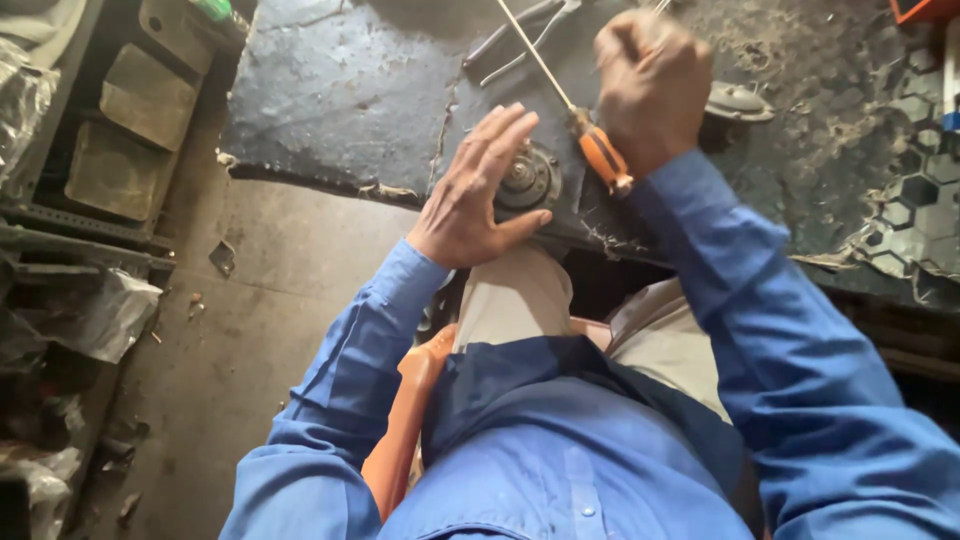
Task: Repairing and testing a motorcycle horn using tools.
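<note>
My left hand (475, 190) lies open, fingers spread, on the edge of a round grey metal part (530, 180) that sits on the dark worn mat (340, 90). My right hand (650, 85) is a closed fist above and right of that part; what it holds is hidden. A screwdriver (595, 150) with an orange and black handle and a long thin shaft lies on the mat just below the fist, its shaft running up to the left. Both sleeves are blue.
Pliers (520, 35) lie at the mat's far edge. A round metal cap (738, 102) sits right of my right hand. Torn honeycomb backing (915, 215) shows at the right. Shelving with bags and flat pads (120, 130) stands left, over a dusty concrete floor (260, 300).
</note>
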